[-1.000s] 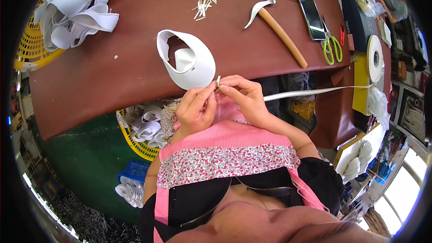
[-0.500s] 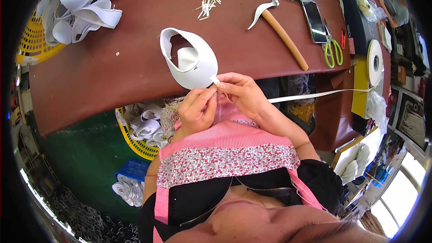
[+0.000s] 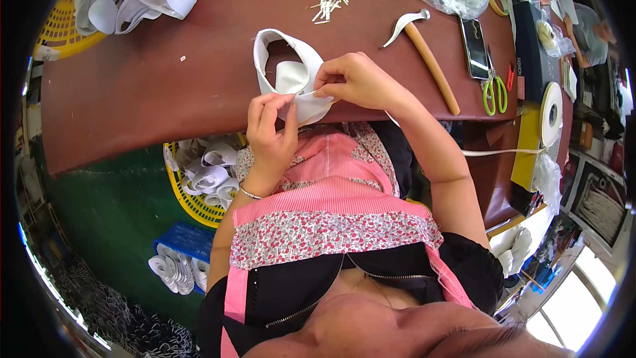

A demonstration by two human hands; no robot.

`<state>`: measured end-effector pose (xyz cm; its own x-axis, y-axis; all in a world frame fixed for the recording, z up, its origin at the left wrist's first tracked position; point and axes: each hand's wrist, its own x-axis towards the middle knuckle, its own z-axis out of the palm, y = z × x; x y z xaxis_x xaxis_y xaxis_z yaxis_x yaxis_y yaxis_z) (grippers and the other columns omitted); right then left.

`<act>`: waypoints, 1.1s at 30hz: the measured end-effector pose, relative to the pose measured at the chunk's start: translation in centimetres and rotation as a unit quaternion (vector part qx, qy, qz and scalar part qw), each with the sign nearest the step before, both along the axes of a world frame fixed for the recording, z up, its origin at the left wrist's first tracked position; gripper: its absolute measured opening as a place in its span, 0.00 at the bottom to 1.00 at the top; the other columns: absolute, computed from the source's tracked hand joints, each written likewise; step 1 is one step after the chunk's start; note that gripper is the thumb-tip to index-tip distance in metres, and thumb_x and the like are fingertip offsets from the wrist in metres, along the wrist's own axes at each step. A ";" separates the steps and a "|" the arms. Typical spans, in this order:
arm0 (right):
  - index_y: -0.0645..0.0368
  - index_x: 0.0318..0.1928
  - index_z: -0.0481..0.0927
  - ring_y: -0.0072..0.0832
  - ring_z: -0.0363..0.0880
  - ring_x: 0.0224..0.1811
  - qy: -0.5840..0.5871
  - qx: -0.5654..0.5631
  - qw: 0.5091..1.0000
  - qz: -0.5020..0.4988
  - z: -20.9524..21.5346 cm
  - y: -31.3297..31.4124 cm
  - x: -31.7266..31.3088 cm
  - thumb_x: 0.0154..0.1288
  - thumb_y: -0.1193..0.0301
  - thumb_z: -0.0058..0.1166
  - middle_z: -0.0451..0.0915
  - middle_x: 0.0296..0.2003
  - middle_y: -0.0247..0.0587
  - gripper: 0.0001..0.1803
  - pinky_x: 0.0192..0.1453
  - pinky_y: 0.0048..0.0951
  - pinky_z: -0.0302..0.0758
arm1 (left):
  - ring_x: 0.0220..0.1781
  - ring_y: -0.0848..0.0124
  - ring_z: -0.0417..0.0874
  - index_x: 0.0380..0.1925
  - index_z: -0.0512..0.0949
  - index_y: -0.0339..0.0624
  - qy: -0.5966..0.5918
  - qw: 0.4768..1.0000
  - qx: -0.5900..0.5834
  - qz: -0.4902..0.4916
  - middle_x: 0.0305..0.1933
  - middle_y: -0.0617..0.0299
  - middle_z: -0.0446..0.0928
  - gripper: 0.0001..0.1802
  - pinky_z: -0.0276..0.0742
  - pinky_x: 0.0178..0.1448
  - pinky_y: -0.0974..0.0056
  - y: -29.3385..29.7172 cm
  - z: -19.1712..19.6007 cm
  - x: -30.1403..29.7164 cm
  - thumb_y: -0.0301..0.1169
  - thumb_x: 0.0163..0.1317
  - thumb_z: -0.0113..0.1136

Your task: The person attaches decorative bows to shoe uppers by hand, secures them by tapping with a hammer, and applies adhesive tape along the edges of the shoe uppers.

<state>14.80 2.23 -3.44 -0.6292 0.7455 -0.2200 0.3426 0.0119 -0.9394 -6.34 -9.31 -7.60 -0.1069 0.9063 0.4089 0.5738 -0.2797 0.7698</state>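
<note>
Hollow, curved white fabric piece point(image 3: 310, 107) sits on reddish-brown table point(image 3: 165, 86), near front edge. Right hand point(image 3: 361, 83): thumb and forefinger pinch narrow, flat white ribbon point(image 3: 500, 152) over piece. Ribbon passes beneath right forearm toward round white spool point(image 3: 551, 113). Left hand point(image 3: 271, 132): fingertips at piece's rim, thumb apart from palm; cannot tell whether pinching. Wooden-handled, silver-headed hammer point(image 3: 427, 59) lies beyond right hand, apart.
</note>
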 end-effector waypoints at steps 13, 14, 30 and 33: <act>0.66 0.39 0.89 0.36 0.92 0.35 -0.090 0.104 0.989 0.049 -0.2 0.9 -1.9 0.61 0.74 0.69 0.90 0.32 0.48 0.08 0.45 0.35 0.85 | 0.41 0.62 0.79 0.53 0.85 0.42 0.021 0.997 -0.076 0.011 0.50 0.54 0.74 0.19 0.79 0.43 0.60 0.2 0.6 0.2 0.25 0.61 0.72; 0.66 0.38 0.89 0.35 0.92 0.36 -0.092 0.095 0.990 0.045 -0.4 0.9 -1.9 0.61 0.74 0.69 0.90 0.32 0.48 0.08 0.45 0.34 0.85 | 0.41 0.62 0.79 0.53 0.85 0.42 0.020 0.997 -0.076 0.009 0.50 0.54 0.74 0.19 0.79 0.43 0.60 0.3 0.8 0.2 0.25 0.61 0.72; 0.66 0.40 0.88 0.43 0.93 0.39 -0.087 0.098 0.991 -0.018 -1.2 -0.6 -1.6 0.64 0.73 0.67 0.90 0.34 0.53 0.09 0.46 0.37 0.86 | 0.36 0.65 0.79 0.41 0.85 0.43 0.039 0.981 -0.184 0.040 0.44 0.61 0.73 0.14 0.78 0.39 0.59 2.1 2.0 0.3 0.34 0.60 0.79; 0.64 0.39 0.88 0.53 0.91 0.41 -0.071 0.131 0.988 -0.049 -1.8 -1.2 -1.9 0.61 0.74 0.65 0.90 0.36 0.56 0.08 0.50 0.47 0.86 | 0.37 0.64 0.81 0.39 0.84 0.44 0.046 0.976 -0.207 0.045 0.44 0.62 0.73 0.14 0.80 0.39 0.57 2.4 2.3 0.7 0.35 0.59 0.79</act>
